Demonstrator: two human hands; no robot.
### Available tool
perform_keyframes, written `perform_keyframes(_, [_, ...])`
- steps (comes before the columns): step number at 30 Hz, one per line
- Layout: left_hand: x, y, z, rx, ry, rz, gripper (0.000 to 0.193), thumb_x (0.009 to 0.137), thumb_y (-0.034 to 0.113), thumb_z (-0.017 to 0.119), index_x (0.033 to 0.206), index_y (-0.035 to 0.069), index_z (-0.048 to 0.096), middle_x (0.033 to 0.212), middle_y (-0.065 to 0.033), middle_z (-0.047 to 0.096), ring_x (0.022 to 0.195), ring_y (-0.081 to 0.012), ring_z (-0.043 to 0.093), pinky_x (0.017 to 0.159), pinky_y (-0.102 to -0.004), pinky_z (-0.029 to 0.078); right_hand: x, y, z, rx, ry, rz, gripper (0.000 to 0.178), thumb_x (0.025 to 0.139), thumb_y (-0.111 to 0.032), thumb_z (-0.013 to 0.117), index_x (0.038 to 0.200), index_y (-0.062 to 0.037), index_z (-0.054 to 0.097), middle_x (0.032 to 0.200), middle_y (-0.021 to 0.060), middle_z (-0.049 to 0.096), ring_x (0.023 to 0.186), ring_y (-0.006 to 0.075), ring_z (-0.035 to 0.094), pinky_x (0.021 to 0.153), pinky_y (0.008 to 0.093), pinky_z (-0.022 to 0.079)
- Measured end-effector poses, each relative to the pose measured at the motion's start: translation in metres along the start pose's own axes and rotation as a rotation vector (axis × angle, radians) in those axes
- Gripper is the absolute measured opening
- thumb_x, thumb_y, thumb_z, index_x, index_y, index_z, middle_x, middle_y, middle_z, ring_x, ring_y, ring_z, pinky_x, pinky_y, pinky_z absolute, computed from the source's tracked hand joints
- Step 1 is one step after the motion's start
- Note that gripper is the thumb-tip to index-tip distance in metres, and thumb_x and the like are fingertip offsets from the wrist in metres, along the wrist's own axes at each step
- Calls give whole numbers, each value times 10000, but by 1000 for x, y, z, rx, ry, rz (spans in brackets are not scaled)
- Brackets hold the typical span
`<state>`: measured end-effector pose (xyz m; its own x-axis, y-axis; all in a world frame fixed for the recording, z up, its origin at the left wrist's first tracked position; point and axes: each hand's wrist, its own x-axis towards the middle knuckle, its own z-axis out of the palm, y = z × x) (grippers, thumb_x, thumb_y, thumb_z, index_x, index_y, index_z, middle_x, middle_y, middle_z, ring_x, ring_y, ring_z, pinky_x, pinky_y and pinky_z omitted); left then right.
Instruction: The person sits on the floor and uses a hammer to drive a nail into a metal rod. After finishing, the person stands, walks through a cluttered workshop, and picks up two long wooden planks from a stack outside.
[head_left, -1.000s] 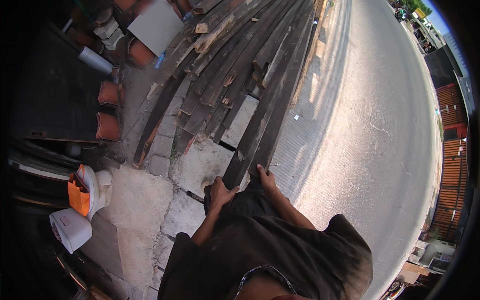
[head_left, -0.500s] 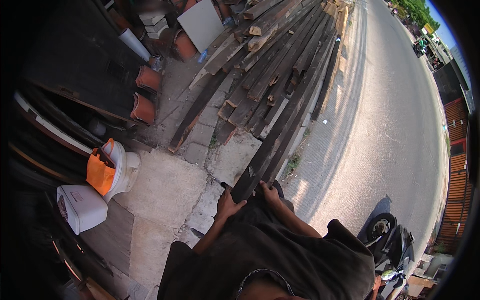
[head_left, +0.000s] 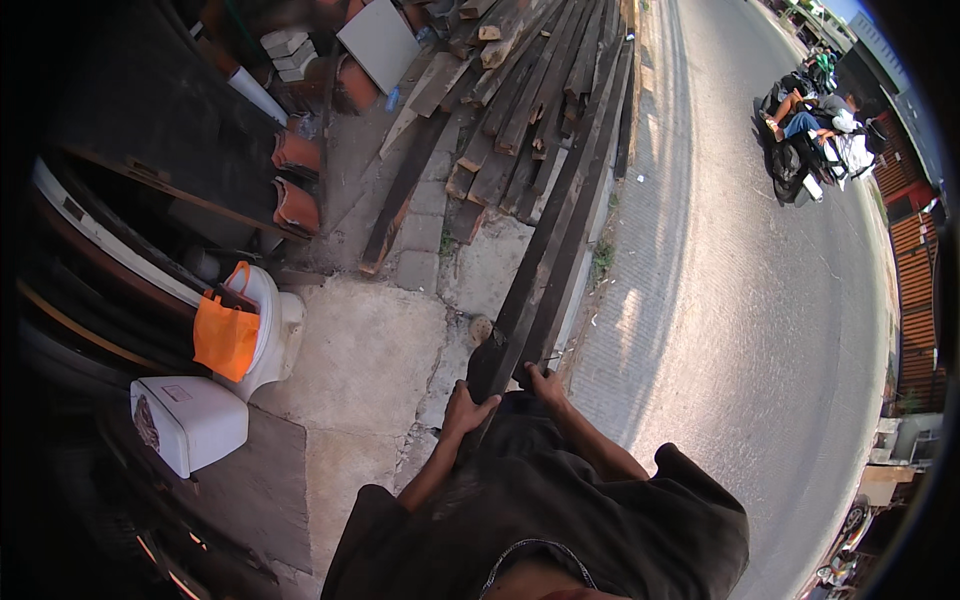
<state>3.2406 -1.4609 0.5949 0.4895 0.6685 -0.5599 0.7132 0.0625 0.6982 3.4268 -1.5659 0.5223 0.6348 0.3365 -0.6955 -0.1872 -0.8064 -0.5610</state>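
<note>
Two long dark wooden beams lie side by side in front of me, running away toward the pile. My left hand (head_left: pixel 468 408) is closed around the near end of the left beam (head_left: pixel 520 300), its thumb across the top. On the right beam (head_left: pixel 562 290), my right hand (head_left: pixel 543 383) grips the outer side close to its near end. The undersides of both hands' grips are hidden. Beyond, a heap of similar old timbers (head_left: pixel 540 110) lies with ends pointing toward me.
Left of me stand a white toilet bowl (head_left: pixel 290 325) with an orange bag (head_left: pixel 225 335) in it and a white tank (head_left: pixel 205 425). Curved roof tiles (head_left: pixel 296 205) lean farther off. At right runs a road (head_left: pixel 700 300), with people on a motorbike (head_left: pixel 820 130).
The left beam's near end has come closer to my body, and my hands sit slightly lower in view. The motorbike at lower right is gone; one with riders shows at upper right.
</note>
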Motion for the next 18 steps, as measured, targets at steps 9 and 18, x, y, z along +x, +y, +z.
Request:
perform_keyframes(9, [-140, -103, -51, -84, -79, -9, 888, 635, 509, 762, 1155, -121, 414, 1104, -313, 542, 1067, -406, 539, 899, -412, 431, -154, 55, 78, 174, 31, -53, 663, 798, -465, 631, 1084, 129, 562, 964, 195, 631, 896, 241, 618, 794, 351, 487])
perform_keyframes(18, [-223, -249, -136, 124, -59, 71, 930, 644, 546, 718, 1183, -135, 385, 1142, -343, 508, 1089, -437, 512, 914, -443, 422, -313, 72, 189, 314, -109, -39, 647, 818, -440, 632, 1119, 127, 547, 978, 161, 622, 875, 206, 595, 799, 313, 466])
